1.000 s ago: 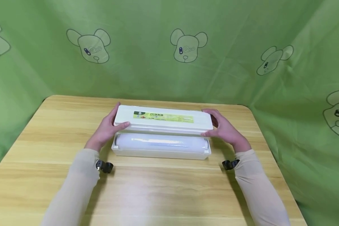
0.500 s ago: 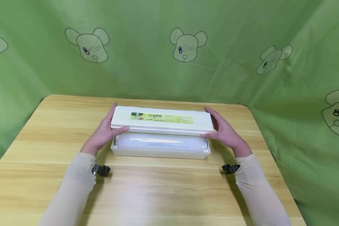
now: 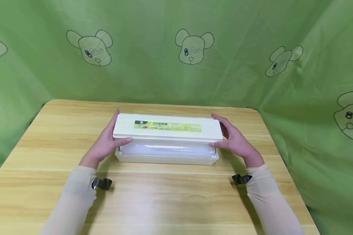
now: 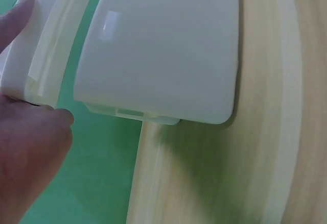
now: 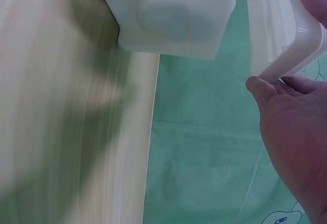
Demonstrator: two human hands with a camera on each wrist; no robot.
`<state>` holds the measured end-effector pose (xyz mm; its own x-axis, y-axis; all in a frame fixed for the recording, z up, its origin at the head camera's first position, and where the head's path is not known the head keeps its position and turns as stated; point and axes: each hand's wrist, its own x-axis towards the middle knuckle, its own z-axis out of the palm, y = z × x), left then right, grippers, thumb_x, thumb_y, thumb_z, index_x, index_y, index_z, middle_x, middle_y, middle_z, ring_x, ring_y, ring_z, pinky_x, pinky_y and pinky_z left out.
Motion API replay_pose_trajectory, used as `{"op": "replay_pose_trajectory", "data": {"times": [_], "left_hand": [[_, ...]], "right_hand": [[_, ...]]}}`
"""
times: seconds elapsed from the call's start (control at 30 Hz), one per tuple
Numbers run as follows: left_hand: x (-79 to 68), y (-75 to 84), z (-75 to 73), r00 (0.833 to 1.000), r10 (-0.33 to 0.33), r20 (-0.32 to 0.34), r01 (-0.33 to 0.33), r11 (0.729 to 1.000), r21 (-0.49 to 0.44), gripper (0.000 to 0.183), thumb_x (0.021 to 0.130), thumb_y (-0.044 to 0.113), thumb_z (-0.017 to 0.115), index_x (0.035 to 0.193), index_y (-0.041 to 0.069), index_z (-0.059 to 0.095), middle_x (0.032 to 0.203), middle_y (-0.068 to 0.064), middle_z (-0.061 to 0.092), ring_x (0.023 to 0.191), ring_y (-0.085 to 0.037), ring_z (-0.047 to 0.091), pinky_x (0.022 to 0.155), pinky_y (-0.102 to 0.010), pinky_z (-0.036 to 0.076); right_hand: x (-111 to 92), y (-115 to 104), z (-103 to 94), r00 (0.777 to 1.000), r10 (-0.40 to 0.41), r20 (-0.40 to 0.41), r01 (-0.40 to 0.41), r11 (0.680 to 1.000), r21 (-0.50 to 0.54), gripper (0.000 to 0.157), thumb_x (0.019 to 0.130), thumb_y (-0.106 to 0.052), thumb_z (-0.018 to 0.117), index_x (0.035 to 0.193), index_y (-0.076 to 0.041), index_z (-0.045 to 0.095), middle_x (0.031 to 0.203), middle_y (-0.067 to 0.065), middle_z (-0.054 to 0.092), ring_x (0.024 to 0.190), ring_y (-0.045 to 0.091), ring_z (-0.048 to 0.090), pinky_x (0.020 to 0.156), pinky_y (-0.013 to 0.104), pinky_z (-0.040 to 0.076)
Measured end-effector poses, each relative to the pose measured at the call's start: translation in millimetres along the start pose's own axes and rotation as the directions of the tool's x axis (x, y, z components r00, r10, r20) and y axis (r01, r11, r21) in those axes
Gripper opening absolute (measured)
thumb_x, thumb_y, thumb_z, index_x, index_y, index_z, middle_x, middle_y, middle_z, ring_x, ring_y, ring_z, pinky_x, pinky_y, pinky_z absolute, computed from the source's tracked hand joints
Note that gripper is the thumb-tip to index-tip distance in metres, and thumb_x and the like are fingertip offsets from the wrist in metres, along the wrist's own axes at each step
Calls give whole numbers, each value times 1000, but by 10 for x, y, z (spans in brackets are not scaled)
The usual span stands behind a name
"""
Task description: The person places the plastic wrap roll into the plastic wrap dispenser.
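Note:
Both hands hold a long white lid (image 3: 167, 133) by its two ends, above a white box (image 3: 167, 160) on the table. The left hand (image 3: 106, 141) has its thumb on the front edge and its fingers around the left end. At the other end the right hand (image 3: 235, 141) grips the same way. A roll of clear film (image 3: 167, 149) lies in the box, its back part hidden by the lid. Each wrist view shows a gap between the lid (image 4: 38, 55) and the box (image 4: 163, 50). A yellow-green label (image 3: 167, 126) runs along the lid's top.
The wooden table (image 3: 164, 202) has a rounded far edge close behind the lid. Green curtains (image 3: 147, 78) with bear-head outlines hang behind and at both sides. A small black camera (image 3: 102, 183) is strapped to each wrist.
Both hands have brought the lid lower and nearer to me, and slightly left at its left end. It now covers more of the film roll. The box has stayed in place.

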<state>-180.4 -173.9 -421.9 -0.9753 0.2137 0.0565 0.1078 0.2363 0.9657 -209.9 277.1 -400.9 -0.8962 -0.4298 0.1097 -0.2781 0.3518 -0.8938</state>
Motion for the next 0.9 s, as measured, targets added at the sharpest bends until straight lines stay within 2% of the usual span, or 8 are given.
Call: {"op": "replay_pose_trajectory", "data": {"times": [0.13, 0.37, 0.57, 0.73, 0.9], "left_hand": [[-33, -33, 3, 1000, 2, -21, -3, 1000, -30, 111, 81, 9, 81, 159, 23, 3, 163, -3, 10, 145, -25, 18, 120, -42, 15], [-88, -118, 17, 999, 18, -27, -18, 1000, -22, 108, 79, 10, 83, 159, 17, 10, 161, -9, 18, 143, -28, 26, 118, -42, 21], [-127, -145, 40, 998, 37, -42, -39, 998, -45, 107, 76, 4, 83, 158, 12, 15, 156, -15, 27, 138, -31, 34, 116, -44, 28], [-154, -175, 55, 999, 37, -39, -39, 998, -49, 108, 75, 2, 84, 158, 12, 14, 158, -15, 24, 138, -30, 33, 115, -43, 29], [-172, -213, 60, 999, 35, -31, -37, 998, -56, 109, 74, 1, 84, 158, 10, 15, 159, -14, 21, 140, -30, 31, 115, -42, 29]], "right_hand": [[-34, -16, 15, 1000, 4, 17, -4, 1000, -9, 102, 73, 4, 83, 155, -7, 23, 151, 17, 33, 134, 32, 38, 111, 29, 34], [-94, -16, 32, 999, 12, 43, -11, 1000, -15, 102, 75, 3, 83, 155, -5, 21, 151, 19, 33, 134, 33, 38, 108, 22, 36], [-130, -20, 59, 998, 17, 60, -17, 1000, 6, 102, 75, 4, 82, 155, -4, 20, 149, 20, 35, 133, 33, 38, 107, 22, 37], [-154, 4, 73, 998, 3, 60, -4, 1000, 21, 102, 73, 8, 82, 153, -1, 20, 147, 22, 36, 130, 35, 40, 103, 19, 39], [-177, 29, 92, 998, 19, 67, -20, 1000, 13, 100, 74, 5, 83, 153, -2, 21, 147, 22, 35, 131, 35, 39, 103, 20, 39]]}}
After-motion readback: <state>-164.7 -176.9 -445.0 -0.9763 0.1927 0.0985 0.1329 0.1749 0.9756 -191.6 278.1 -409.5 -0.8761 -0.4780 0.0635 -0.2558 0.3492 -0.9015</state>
